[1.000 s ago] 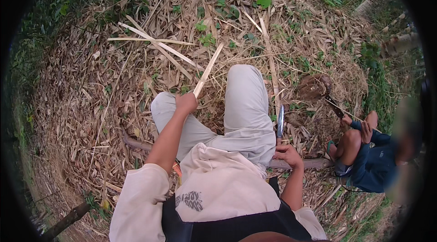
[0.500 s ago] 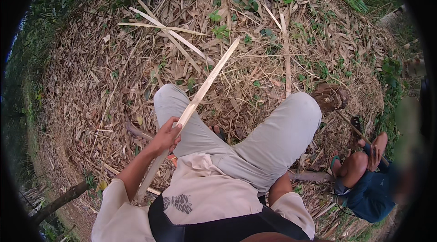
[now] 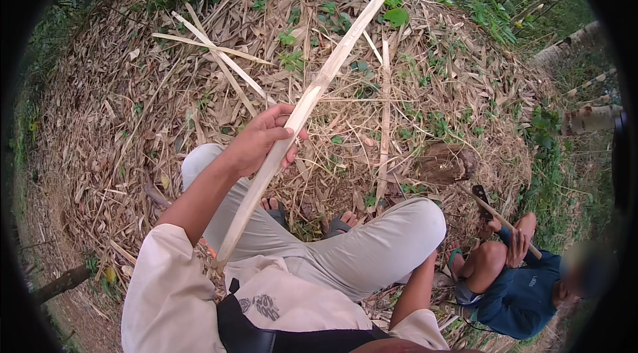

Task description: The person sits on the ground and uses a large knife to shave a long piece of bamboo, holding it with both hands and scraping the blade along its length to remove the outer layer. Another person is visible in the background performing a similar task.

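My left hand (image 3: 271, 137) is closed around a long, pale split-wood strip (image 3: 319, 84), thumb on top and fingers curling under. The strip slants from near my lap up toward the far right, its far end raised over the leafy ground. My right forearm (image 3: 415, 292) runs down beside my right thigh, which hides the hand. Several similar pale strips (image 3: 222, 54) lie crossed on the ground at the far left. Two more strips, one of them long and narrow (image 3: 385, 120), lie farther to the right.
Dry leaves cover the ground around my sandalled feet (image 3: 342, 222). A cut stump (image 3: 444, 164) stands beyond my right knee. At the right a crouching person (image 3: 518, 280) holds a long stick (image 3: 502, 220), with a dark blade close to it. A dark branch (image 3: 63, 284) juts in at lower left.
My left hand has moved forward and up with the strip, whose far end now reaches farther away. The view has shifted, bringing my feet into sight.
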### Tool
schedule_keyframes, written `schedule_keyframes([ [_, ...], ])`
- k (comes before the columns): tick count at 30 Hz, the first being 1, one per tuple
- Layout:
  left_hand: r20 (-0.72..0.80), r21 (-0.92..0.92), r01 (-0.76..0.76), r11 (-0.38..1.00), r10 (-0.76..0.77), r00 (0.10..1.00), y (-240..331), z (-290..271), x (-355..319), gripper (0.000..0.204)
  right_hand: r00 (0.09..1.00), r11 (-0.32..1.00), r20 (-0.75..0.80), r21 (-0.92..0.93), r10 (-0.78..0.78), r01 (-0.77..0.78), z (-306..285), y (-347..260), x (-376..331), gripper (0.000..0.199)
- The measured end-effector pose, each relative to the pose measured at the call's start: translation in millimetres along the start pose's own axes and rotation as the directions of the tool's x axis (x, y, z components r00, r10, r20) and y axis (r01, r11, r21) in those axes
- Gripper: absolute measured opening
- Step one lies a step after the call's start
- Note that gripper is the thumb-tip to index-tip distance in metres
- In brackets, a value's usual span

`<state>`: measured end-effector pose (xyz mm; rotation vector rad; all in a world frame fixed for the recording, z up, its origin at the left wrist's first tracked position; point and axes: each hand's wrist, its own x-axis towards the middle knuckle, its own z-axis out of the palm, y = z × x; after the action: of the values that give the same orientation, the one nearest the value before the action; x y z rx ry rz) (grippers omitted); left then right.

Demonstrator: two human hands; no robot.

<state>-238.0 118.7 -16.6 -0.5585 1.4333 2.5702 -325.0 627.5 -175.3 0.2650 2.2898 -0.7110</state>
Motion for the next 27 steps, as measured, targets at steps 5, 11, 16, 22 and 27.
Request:
schedule_keyframes([
  [5,0.113,0.009,0.002,1.0,-0.003,0.994,13,51,49,0.034,0.92,0.936,-0.222,-0.219,-0.322,0.275,-113,-88,-34,0.035],
  [11,0.193,0.016,0.026,1.0,-0.028,0.981,11,98,51,0.023,0.658,0.783,-0.433,-0.251,-0.617,0.569,-158,-219,-81,0.025],
  [16,0.1,0.005,0.025,1.0,-0.026,0.995,6,117,65,0.02,0.408,0.582,-0.595,-0.127,-0.693,0.803,-112,-271,-55,0.017],
  [22,0.065,0.115,0.099,0.988,-0.107,0.992,-32,97,55,0.024,0.293,0.37,-0.33,-0.202,-0.898,0.907,5,-267,-29,0.026],
  [27,-0.069,-0.039,0.12,0.992,-0.122,0.99,-55,86,49,0.022,0.088,0.144,-0.168,-0.358,-0.982,0.923,35,-266,-12,0.033],
])
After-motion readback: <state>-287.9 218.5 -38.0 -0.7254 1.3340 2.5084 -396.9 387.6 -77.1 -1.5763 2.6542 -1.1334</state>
